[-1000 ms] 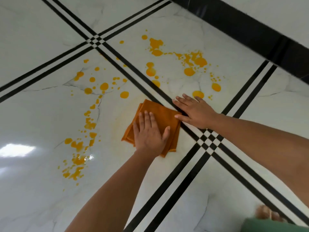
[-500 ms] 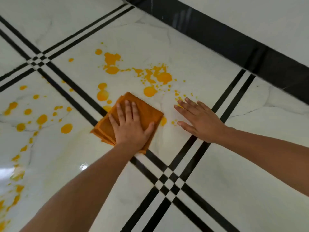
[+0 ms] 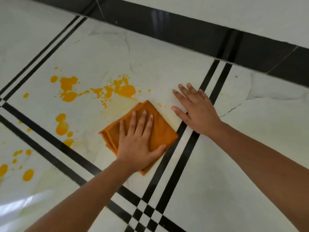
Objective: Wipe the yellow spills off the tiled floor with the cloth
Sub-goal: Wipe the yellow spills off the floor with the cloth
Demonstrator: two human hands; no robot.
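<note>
Left hand flat, fingers spread, pressing folded cloth to floor; gripping nothing. Right hand open, braced beside it. Cloth has moved right since a second ago; faint smear behind. Spills beyond remain; more passes needed.

The floor is flat and open on all sides of the cloth. Toward the yellow spills at the far left nothing stands in the way. On the right, the right hand lies flat just beside the cloth. Beyond, the dark skirting and wall close the far side.
</note>
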